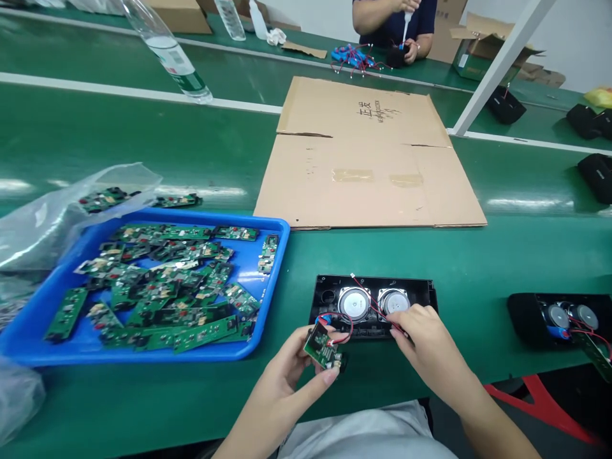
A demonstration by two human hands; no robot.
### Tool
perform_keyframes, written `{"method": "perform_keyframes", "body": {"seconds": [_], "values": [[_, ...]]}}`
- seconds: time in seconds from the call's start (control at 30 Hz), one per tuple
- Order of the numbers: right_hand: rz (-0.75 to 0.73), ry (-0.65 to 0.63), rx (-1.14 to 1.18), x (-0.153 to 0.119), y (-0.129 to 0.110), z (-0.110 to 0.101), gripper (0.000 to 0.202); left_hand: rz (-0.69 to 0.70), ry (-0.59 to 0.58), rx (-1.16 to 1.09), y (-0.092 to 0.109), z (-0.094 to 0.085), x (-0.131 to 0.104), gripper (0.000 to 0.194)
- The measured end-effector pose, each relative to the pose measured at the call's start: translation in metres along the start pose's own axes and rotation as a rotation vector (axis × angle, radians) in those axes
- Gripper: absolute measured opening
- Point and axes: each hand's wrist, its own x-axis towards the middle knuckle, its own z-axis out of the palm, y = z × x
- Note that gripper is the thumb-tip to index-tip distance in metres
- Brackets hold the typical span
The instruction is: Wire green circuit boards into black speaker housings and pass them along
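Note:
Between the thumb and fingers of my left hand [306,370] is a small green circuit board [322,346], with red wires plugged into it. My right hand [423,341] pinches a thin red wire [367,294] over the lower right of a black speaker housing [373,324]. That wire's small white plug sticks up past the housing's top edge. Two round silver speakers [354,303] sit side by side in the open housing. A blue part [323,319] with wires shows just above my left fingers, partly hidden.
Many circuit boards lie in a blue tray [275,280] at left, beside plastic bags. Flat cardboard [373,197] lies ahead. Another open speaker housing [526,319] is at right. Across the bench, a person [394,29] works near a white post [502,70].

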Motion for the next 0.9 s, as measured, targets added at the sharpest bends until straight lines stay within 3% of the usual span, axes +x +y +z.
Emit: {"method": "perform_keyframes", "body": {"seconds": [0.13,0.23,0.33,0.43,0.6,0.73,0.9], "values": [[0.001,0.297,0.158,0.008,0.004,0.014,0.016,0.013,-0.030,-0.032,0.006,0.015,0.005,0.020],[0.048,0.406,0.304,0.016,0.006,0.021,0.013,0.101,0.005,0.032,0.003,0.022,0.015,0.022],[0.186,0.339,0.547,0.023,0.003,0.024,0.008,0.144,0.059,0.113,0.003,0.025,0.022,0.026],[0.145,0.245,0.601,0.028,0.000,0.025,0.005,0.127,0.073,0.116,0.006,0.027,0.024,0.027],[-0.082,0.216,0.353,0.029,-0.001,0.027,0.015,0.134,0.093,0.051,0.007,0.027,0.024,0.027],[-0.145,0.224,0.107,0.027,-0.003,0.033,0.021,0.159,0.111,0.104,0.004,0.028,0.024,0.027],[-0.193,0.136,0.042,0.028,-0.006,0.035,0.023,0.217,0.101,0.162,0.002,0.028,0.024,0.026]]}}
